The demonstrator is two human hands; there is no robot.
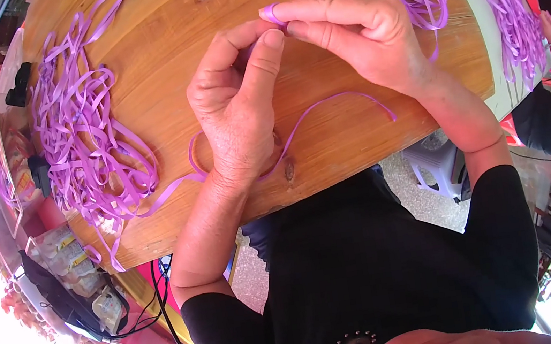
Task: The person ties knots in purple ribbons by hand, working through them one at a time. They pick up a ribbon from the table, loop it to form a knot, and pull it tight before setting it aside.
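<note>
Left hand and right hand in tight pinch on curled purple ribbon, one strand below arched rightward.

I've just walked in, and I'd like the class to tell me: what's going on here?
A person is working purple ribbon with both hands above a wooden table. The left grip and right grip meet, pinching it at the fingertips, where a small loop shows. One loose end lies on the wood below. A tangled pile sits at left, and more ribbon lies at right.
</note>
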